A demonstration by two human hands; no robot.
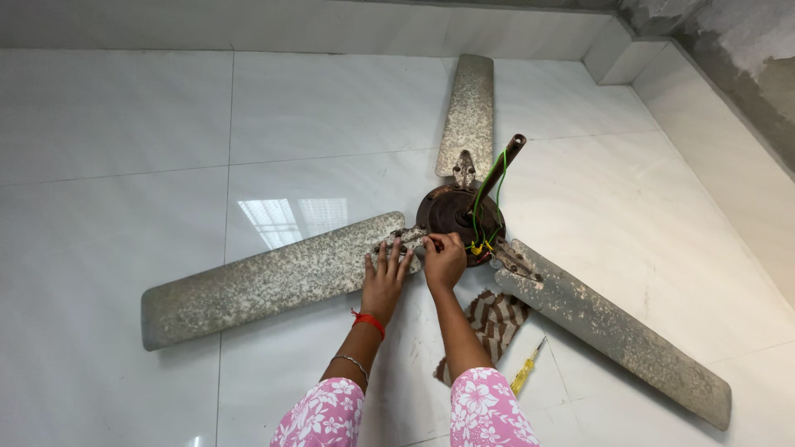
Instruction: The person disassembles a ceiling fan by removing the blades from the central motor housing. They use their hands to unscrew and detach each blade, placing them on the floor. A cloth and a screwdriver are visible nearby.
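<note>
The ceiling fan (464, 217) lies on the white tiled floor (124, 165), motor hub up. Your left hand (385, 277) rests flat, fingers spread, on the inner end of the left blade (265, 281). Your right hand (445, 258) is pinched together on the blade bracket (407, 238) at the hub. A striped cloth (493, 327) and a yellow screwdriver (527, 368) lie just beside your right forearm.

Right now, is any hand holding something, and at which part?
Left hand presses flat on the fan blade near its bracket. Right hand pinches something tiny at the motor hub; cannot tell what.
</note>
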